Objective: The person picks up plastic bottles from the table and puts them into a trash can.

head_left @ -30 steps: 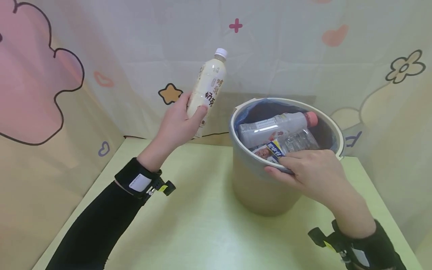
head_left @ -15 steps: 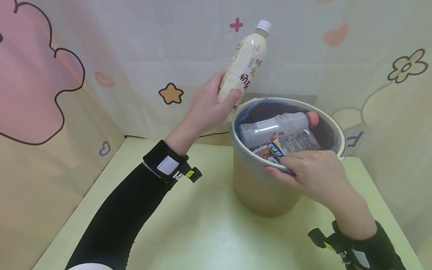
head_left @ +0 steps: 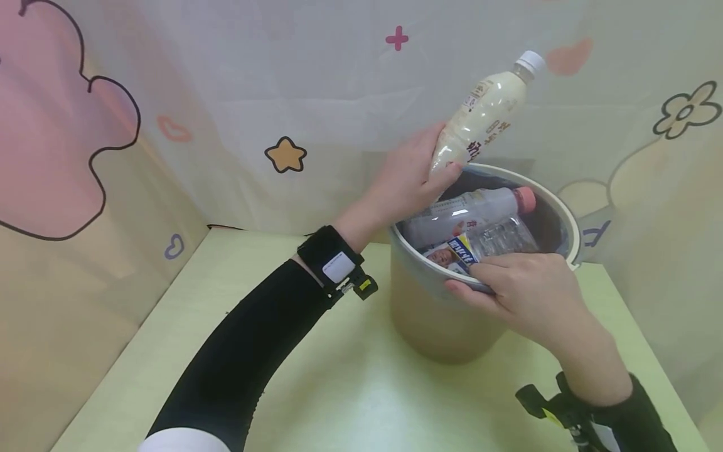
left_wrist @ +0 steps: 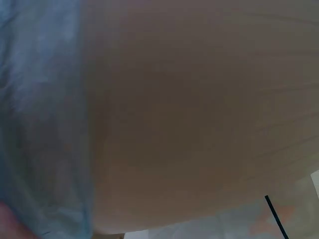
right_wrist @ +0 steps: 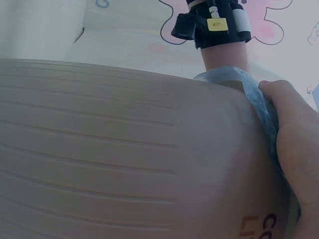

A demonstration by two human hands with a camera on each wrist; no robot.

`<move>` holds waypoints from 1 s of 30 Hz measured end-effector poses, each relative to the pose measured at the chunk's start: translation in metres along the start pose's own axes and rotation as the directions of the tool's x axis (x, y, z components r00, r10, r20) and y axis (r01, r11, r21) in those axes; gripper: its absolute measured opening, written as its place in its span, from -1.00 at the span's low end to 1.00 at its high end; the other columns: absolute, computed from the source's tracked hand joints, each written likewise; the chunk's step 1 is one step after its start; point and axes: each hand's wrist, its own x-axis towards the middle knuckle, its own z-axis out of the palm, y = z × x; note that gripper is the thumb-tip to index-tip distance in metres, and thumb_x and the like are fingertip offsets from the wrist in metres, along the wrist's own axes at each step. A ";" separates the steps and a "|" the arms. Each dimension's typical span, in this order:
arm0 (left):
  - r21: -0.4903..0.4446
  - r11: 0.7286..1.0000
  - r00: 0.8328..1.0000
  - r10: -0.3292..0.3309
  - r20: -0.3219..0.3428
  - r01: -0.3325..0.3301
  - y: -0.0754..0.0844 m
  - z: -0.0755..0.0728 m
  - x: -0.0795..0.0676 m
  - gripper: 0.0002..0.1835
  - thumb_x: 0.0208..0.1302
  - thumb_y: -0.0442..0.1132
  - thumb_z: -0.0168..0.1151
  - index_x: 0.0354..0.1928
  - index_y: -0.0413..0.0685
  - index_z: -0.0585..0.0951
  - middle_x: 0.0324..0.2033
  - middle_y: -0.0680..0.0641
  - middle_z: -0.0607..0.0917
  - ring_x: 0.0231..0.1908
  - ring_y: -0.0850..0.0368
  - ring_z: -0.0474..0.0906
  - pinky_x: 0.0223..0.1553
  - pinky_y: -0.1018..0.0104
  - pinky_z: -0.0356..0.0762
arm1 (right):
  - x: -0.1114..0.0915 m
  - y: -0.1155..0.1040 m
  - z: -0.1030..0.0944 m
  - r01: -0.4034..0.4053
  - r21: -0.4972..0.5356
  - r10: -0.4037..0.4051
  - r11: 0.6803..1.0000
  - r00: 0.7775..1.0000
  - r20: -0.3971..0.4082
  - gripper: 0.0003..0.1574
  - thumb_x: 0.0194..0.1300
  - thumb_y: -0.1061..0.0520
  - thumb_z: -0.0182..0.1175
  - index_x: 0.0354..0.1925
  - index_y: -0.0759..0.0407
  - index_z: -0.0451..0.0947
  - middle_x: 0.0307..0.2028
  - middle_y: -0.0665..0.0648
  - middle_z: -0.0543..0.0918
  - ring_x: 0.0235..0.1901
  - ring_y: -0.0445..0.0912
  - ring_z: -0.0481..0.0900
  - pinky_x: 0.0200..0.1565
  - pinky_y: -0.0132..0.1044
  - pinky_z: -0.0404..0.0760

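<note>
My left hand [head_left: 415, 166] grips a cream-coloured milk tea bottle [head_left: 482, 119] by its lower part, in the head view. White cap up, the bottle tilts to the right above the back left of a beige trash bin [head_left: 440, 320]. My right hand [head_left: 528, 292] holds the bin's front rim, thumb outside and fingers over the edge. Inside lie a pink-capped plastic bottle [head_left: 463, 216] and a clear bottle [head_left: 503, 237] with a blue and yellow label. The right wrist view shows the right thumb [right_wrist: 284, 99] against a bluish bin liner [right_wrist: 266, 119].
The bin stands on a pale green table [head_left: 316, 376], right of the middle. A printed cloth backdrop [head_left: 339, 75] rises behind and at both sides. The bin's wall [left_wrist: 189, 119] fills most of the left wrist view.
My left hand has carried the milk tea bottle rightward, from left of the bin to above its back left rim, and the bottle leans further right. The right hand stays on the rim.
</note>
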 end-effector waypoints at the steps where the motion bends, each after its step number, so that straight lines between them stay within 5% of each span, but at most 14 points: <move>1: 0.047 0.999 1.000 -0.004 0.011 0.003 0.000 0.003 0.000 -0.30 0.27 0.16 -0.09 0.37 0.02 0.09 0.03 0.06 0.46 -0.13 0.28 0.37 -0.15 0.41 0.37 | 0.001 -0.001 0.000 0.002 0.002 -0.002 1.000 1.000 -0.004 -0.43 0.16 -0.33 0.03 -0.75 -0.11 0.10 -0.77 -0.22 0.13 -0.77 -0.31 0.04 -0.68 -0.40 -0.12; 6: 0.220 0.975 0.997 -0.055 0.059 0.041 -0.002 0.012 0.000 -0.26 0.26 0.25 -0.17 0.40 0.13 0.04 0.20 0.09 0.39 0.08 0.25 0.34 0.04 0.25 0.32 | 0.004 -0.002 -0.001 0.013 0.010 -0.012 1.000 1.000 -0.003 -0.42 0.15 -0.32 0.05 -0.75 -0.10 0.10 -0.77 -0.22 0.12 -0.76 -0.31 0.01 -0.67 -0.40 -0.13; 13: 0.355 0.935 0.985 -0.073 0.160 0.011 0.000 0.017 -0.001 -0.26 0.25 0.29 -0.23 0.39 0.12 0.05 0.13 0.06 0.43 0.10 0.19 0.35 0.10 0.22 0.28 | 0.005 -0.003 -0.003 0.013 0.011 -0.013 1.000 1.000 0.003 -0.43 0.15 -0.31 0.05 -0.75 -0.10 0.09 -0.77 -0.22 0.11 -0.76 -0.32 0.00 -0.68 -0.40 -0.12; 22: 0.439 0.898 0.971 -0.068 0.231 -0.042 0.004 0.020 -0.004 -0.31 0.26 0.26 -0.22 0.33 0.06 0.15 0.12 0.02 0.40 0.10 0.13 0.33 0.07 0.21 0.33 | 0.006 -0.005 -0.004 0.020 0.017 -0.019 1.000 0.999 -0.047 -0.42 0.12 -0.29 0.10 -0.76 -0.10 0.10 -0.77 -0.24 0.06 -0.74 -0.36 -0.07 -0.67 -0.43 -0.14; 30: 0.528 0.846 0.948 -0.101 0.301 -0.078 0.007 0.025 -0.004 -0.26 0.29 0.28 -0.35 0.38 0.00 0.02 0.26 0.00 0.24 0.24 0.10 0.18 0.19 0.18 0.23 | 0.003 -0.005 -0.002 0.025 -0.014 -0.026 1.000 0.988 -0.150 -0.41 0.16 -0.29 0.04 -0.78 -0.07 0.10 -0.78 -0.21 0.06 -0.75 -0.36 -0.08 -0.67 -0.43 -0.18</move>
